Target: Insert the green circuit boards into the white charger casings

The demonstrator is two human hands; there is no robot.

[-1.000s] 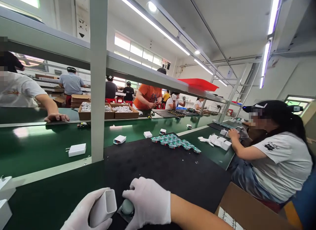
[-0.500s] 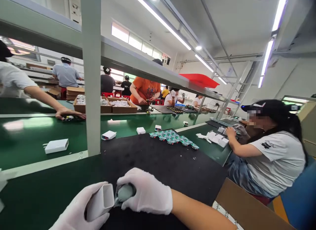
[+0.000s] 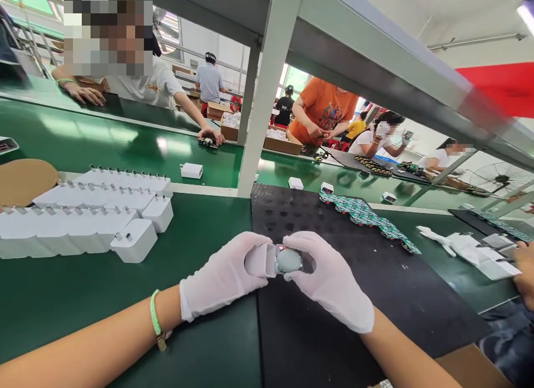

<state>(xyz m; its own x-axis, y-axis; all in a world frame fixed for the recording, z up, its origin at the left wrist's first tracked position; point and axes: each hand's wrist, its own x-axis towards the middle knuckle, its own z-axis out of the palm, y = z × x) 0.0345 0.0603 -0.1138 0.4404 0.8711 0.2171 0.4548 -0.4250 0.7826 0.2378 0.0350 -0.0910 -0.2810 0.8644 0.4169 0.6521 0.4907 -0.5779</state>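
Observation:
My left hand (image 3: 221,277), in a white glove, grips a white plastic charger housing (image 3: 259,260) with its open end facing right. In my gloved right hand (image 3: 334,282) is a small circuit board assembly (image 3: 288,260) with a rounded pale grey lump on it. Its left end is right at the mouth of the housing; whether any of it sits inside, I cannot tell. Both hands are above the edge of a black mat (image 3: 308,332). Several green circuit boards (image 3: 362,214) lie in a staggered row on the mat beyond my right hand.
Rows of white charger housings (image 3: 104,196) with metal pins stand at the left, by a round brown disc (image 3: 27,179). A green conveyor belt (image 3: 137,149) crosses behind a shelf post (image 3: 267,93), carrying scattered housings. A cardboard box (image 3: 471,368) sits at lower right. Co-workers sit around.
The view has swung left, bringing the rows of housings into sight. My hands have come closer together, and the circuit board assembly now meets the opening of the housing.

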